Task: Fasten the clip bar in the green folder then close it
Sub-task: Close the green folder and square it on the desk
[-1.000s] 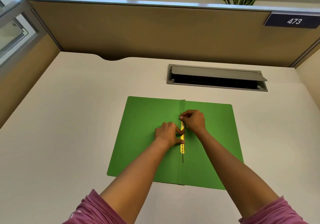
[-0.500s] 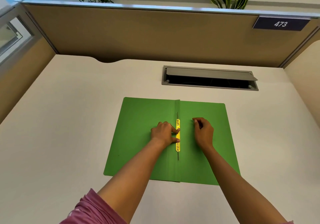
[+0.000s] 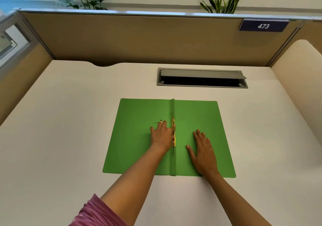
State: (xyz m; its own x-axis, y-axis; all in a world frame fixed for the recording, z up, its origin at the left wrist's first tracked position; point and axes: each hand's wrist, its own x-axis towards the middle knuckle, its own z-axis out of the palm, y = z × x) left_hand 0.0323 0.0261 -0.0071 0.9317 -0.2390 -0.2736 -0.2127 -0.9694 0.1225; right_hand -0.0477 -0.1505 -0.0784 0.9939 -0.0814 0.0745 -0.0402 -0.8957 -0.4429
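The green folder (image 3: 135,138) lies open and flat on the desk in front of me. A yellow clip bar (image 3: 173,141) runs along its centre spine, with thin metal prongs lying flat above and below it. My left hand (image 3: 163,136) rests palm down on the left cover, its thumb side touching the clip bar. My right hand (image 3: 203,153) lies flat with fingers spread on the right cover, apart from the bar. Neither hand holds anything.
A grey cable hatch (image 3: 202,77) with its lid raised sits in the white desk (image 3: 61,129) behind the folder. Tan partition walls (image 3: 130,39) enclose the back and sides, with a sign reading 473 (image 3: 263,26) and plants above.
My right hand left the top of the clip bar and moved down onto the right cover, flattening out. My left hand opened from curled fingers to a flat palm beside the bar.
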